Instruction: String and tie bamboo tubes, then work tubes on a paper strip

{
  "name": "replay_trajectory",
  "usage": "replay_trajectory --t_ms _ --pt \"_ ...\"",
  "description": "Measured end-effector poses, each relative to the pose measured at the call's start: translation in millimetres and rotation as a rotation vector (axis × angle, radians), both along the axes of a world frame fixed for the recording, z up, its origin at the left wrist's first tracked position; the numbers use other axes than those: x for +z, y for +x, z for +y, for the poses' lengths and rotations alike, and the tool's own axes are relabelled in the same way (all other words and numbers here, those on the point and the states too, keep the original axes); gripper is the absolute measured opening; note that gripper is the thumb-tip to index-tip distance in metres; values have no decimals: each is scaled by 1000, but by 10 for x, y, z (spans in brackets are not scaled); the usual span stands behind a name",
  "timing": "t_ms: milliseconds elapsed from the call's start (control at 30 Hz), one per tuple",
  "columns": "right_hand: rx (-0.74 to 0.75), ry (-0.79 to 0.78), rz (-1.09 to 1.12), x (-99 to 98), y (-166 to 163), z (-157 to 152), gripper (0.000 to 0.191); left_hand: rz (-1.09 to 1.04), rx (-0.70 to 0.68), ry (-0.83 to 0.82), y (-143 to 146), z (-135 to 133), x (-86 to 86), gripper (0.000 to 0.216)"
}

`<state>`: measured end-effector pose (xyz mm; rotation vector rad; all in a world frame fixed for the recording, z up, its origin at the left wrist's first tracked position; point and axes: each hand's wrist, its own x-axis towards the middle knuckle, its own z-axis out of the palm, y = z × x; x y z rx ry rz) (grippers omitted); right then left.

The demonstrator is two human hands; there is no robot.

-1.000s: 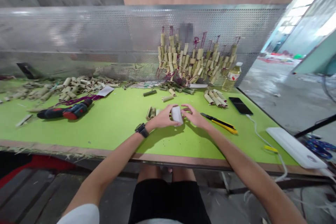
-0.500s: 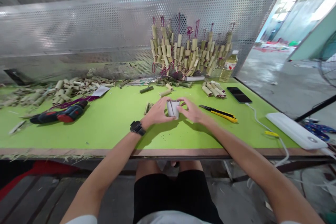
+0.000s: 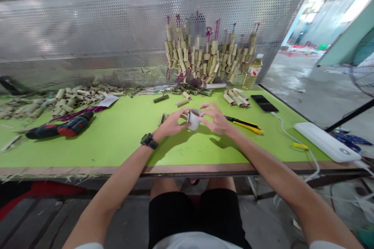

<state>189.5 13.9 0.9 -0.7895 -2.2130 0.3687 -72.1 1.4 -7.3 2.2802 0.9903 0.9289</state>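
Note:
Between my two hands is a short, whitish hollow tube [image 3: 193,121], its dark round opening turned up toward me. My left hand [image 3: 173,123], with a black watch on the wrist, grips the tube's left side between thumb and fingers. On the opposite side my right hand [image 3: 216,120] holds its right edge with thumb and fingertips; some fingers are raised. Short bamboo pieces [image 3: 161,119] lie just behind my left hand. A yellow and black utility knife [image 3: 247,125] rests to the right of my right hand, its near end partly hidden by it.
A cordless drill [image 3: 64,127] and a heap of bamboo tubes [image 3: 67,100] lie left on the green tabletop [image 3: 117,140]. Strung bamboo pieces [image 3: 214,52] hang on the perforated metal panel [image 3: 102,31]. Right are a bottle [image 3: 253,74], phone [image 3: 264,103] and white power bank [image 3: 325,140].
The tube has turned so its opening now shows, where its seamed side faced me before. My right fingers have lifted and spread a little. The whole view has shifted slightly.

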Motion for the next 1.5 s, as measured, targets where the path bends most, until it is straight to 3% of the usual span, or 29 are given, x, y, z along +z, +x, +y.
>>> replay_trajectory --t_ms 400,600,800,900,1100,1233,1400,1500 --pt "18 31 -36 -9 27 6 12 28 8 55 18 -15 1 44" --pt "42 -9 -73 33 107 14 39 -1 276 168 44 34 -26 23" --pt "-135 -32 -146 22 153 165 55 -110 421 273 -25 66 -9 27" --pt "-258 -40 -170 21 203 232 55 6 340 391 -7 -12 26 28" --pt "-476 -105 -326 -87 301 366 51 375 -7 482 206 -257 48 25" --pt "-384 -98 -512 -158 277 395 51 456 -114 420 334 -392 45 21" --pt "-308 -146 -633 -124 246 370 41 386 -235 304 366 -453 53 9" --pt "-344 -171 -602 -41 252 339 41 378 -229 236 364 -475 49 19"
